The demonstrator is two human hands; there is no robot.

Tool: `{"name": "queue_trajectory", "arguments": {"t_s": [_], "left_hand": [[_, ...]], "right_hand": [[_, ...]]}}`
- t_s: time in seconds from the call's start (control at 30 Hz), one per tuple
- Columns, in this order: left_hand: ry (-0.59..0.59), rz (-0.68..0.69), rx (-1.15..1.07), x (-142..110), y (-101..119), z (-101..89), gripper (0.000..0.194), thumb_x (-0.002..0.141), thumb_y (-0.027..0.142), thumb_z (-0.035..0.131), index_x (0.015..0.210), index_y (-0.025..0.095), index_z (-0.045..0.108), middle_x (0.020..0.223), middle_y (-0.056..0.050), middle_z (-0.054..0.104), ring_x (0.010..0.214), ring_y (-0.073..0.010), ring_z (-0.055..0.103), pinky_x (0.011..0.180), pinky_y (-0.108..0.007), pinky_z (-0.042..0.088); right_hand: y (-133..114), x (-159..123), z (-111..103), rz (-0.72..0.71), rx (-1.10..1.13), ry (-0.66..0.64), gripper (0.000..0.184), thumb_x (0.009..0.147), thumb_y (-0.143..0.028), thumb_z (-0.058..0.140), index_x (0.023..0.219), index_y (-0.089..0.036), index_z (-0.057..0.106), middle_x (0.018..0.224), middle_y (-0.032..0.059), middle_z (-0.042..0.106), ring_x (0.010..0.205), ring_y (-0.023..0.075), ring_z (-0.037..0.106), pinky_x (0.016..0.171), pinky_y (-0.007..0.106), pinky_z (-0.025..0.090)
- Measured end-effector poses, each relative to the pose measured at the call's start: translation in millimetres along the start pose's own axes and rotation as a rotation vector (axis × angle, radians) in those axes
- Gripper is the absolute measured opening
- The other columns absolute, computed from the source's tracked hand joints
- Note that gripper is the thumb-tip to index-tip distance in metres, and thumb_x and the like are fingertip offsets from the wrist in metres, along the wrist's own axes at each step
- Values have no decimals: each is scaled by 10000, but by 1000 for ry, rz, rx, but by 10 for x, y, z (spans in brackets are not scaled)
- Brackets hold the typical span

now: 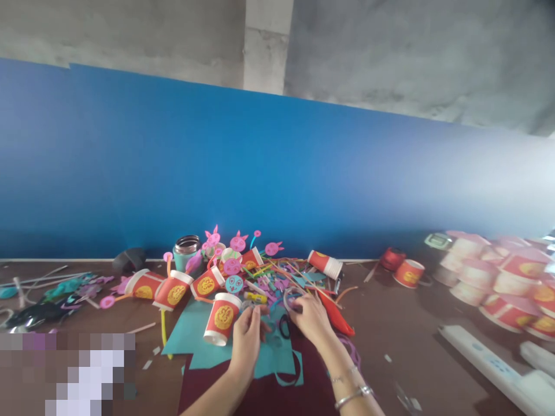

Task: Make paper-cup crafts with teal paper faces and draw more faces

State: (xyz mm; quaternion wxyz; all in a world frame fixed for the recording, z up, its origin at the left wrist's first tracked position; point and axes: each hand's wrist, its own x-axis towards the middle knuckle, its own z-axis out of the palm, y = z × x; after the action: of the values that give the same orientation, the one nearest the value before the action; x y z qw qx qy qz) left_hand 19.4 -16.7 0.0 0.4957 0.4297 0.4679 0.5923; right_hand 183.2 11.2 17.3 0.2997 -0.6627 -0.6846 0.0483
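1. One hand, the right hand (313,319), grips a clear tape roll (289,296) beside the pile of cutouts (281,284); a loose tape end could snag there.
2. The left hand (247,338) has its fingers drawn together; whether they pinch anything, I cannot tell.
3. Just beside it, a red paper cup (224,316) tilts over teal paper (186,335); a wrist nudge might roll it.
4. Between the hands, a black loop (284,326) could catch a finger.
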Motion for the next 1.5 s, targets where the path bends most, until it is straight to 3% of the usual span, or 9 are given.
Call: {"name": "queue_trajectory", "arguments": {"t_s": [0.13,0.23,0.33,0.47,0.73,1.03,1.27,1.5], "left_hand": [[-60,68,74,21,-71,-58,455,795,566,485,857,131,601,747,-58,639,499,-125,534,414,-218,382],[-93,115,125,35,-68,-69,411,834,512,461,903,135,608,775,-59,633,543,-140,562,438,-224,408],[-87,189,183,63,-25,-82,406,857,463,446,997,125,622,712,-40,611,561,-148,559,509,-246,445],[-81,232,241,103,6,-107,421,866,418,437,1106,120,612,669,-29,597,548,-149,545,521,-256,451],[-84,367,333,92,-15,-121,351,854,403,458,1031,179,663,728,-61,658,624,-177,597,590,-274,490],[-127,186,186,87,-15,-91,253,841,385,474,886,167,595,602,14,538,501,-127,496,474,-222,393],[-182,173,177,82,-62,-68,153,829,340,494,816,190,525,540,56,477,427,-100,454,434,-202,349],[-205,218,244,77,-84,-90,179,863,347,456,783,197,513,516,61,449,419,-99,435,438,-202,331]], "right_hand": [[3,-23,11,-20,-159,13,141,681,-146,603,575,-210,670,812,79,671,890,263,590,747,332,408],[-98,-17,-18,-134,11,16,129,708,-133,572,618,-197,640,796,58,667,827,220,605,740,297,413],[-228,-34,-46,-238,270,-81,137,809,-189,493,747,-188,616,708,34,647,671,174,600,642,253,419],[-372,-97,-42,-336,357,-166,153,852,-206,459,760,-194,581,671,16,618,652,168,574,621,249,401],[-394,-126,0,-266,465,-266,191,858,-171,431,956,-200,592,841,44,667,755,181,622,657,261,448],[-464,-139,-80,-270,348,-186,170,803,-158,422,807,-195,588,644,2,630,580,154,574,575,239,400],[-490,-150,-69,-235,317,-139,180,801,-223,468,726,-206,630,567,1,644,562,158,600,627,242,411],[-556,-158,-114,-225,350,-90,182,734,-198,482,604,-194,610,578,2,614,607,150,568,640,232,402]]}}
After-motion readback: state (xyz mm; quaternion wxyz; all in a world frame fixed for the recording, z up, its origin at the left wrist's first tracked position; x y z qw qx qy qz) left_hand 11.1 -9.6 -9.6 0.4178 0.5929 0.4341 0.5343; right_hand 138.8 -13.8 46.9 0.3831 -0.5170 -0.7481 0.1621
